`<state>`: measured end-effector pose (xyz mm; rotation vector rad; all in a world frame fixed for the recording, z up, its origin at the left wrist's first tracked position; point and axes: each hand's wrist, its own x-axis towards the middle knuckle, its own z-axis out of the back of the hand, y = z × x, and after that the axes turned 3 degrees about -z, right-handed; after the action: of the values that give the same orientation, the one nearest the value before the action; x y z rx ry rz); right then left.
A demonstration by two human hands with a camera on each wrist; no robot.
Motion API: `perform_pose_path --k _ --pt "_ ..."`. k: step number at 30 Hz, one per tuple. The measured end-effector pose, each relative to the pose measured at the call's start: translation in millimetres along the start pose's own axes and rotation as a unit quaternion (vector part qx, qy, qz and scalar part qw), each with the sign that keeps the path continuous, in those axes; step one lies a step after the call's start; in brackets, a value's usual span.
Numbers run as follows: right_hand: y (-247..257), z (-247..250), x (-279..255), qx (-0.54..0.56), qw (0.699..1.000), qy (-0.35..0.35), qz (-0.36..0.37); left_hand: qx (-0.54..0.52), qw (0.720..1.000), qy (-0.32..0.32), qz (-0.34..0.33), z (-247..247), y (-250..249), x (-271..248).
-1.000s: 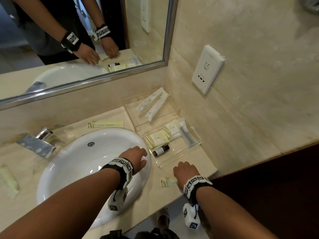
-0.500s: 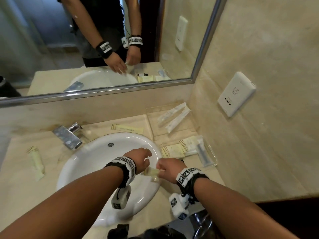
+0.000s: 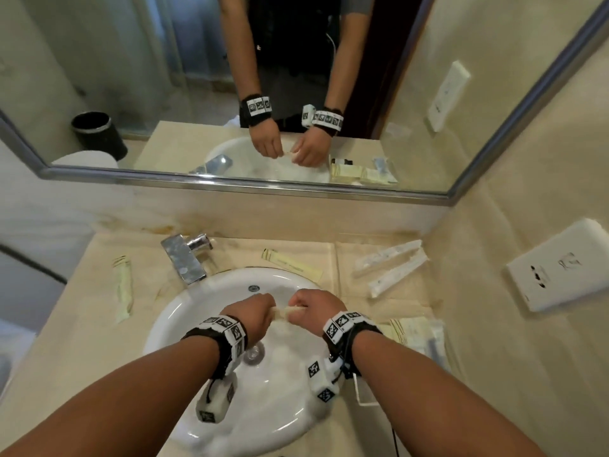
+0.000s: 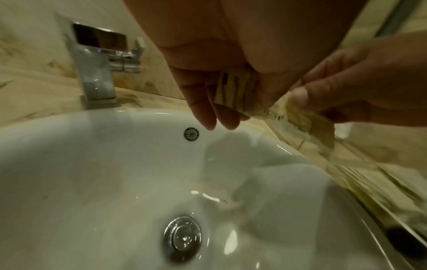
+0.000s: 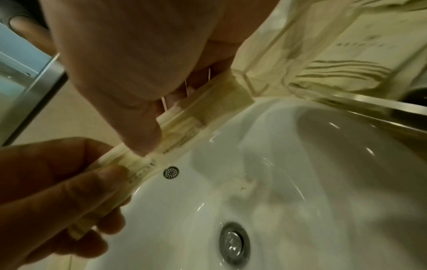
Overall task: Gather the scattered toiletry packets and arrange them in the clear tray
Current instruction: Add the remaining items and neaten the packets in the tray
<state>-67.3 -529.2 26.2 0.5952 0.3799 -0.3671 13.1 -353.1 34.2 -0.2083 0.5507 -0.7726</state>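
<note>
Beige marble walls close in the corner where we stand, with a wide steel-framed mirror (image 3: 250, 179) across the back wall and a white wall socket plate (image 3: 557, 265) on the side wall. Below them runs the cream marble bench (image 3: 82, 341), and sunk into it is the round white ceramic basin (image 3: 184, 311), its chrome drain (image 4: 182, 237) at the bottom and a square chrome tap (image 3: 186, 258) behind its rim.

Right of the basin, against the side wall, sits the clear plastic tray (image 3: 342, 268). Its far compartment holds two long white wrapped sticks (image 3: 392, 268) lying side by side at a slant; its near compartment holds several flat cream packets with brown stripes (image 3: 415, 331), partly hidden behind our right wrist.

Two packets lie loose on the bench: a long pale-yellow sachet (image 3: 291, 263) just behind the basin rim, between the tap and the tray, and a narrow pale-green packet (image 3: 123, 288) well to the left of the basin.

Over the basin we hold a small cream striped packet (image 3: 285, 312) between both hands. Our left hand (image 3: 255, 313) has its fingers (image 4: 203, 102) curled round one end, with the thumb pressing the striped edge. Our right hand (image 3: 316, 308) pinches the other end, thumb on top and fingers (image 5: 138, 117) folded beneath. The packet hangs clear of the basin, stretched between the two hands.
</note>
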Motion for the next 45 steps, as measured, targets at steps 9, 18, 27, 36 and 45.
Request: perform_pose_path --k 9,18,27,36,45 --pt "-3 -5 93 -0.094 0.992 -0.067 -0.053 -0.029 0.996 -0.049 0.068 5 47 23" --pt "-14 -12 151 -0.081 0.992 -0.069 -0.073 -0.073 0.991 -0.055 0.102 13 54 61" --pt "-14 10 164 -0.128 0.985 -0.009 -0.117 -0.094 0.986 -0.063 0.122 -13 60 51" --pt "3 -8 118 -0.127 0.991 -0.040 0.024 -0.077 0.990 -0.050 0.108 1 54 36" --pt "51 -22 50 -0.131 0.985 0.016 0.111 -0.066 0.989 -0.016 0.134 4 70 -32"
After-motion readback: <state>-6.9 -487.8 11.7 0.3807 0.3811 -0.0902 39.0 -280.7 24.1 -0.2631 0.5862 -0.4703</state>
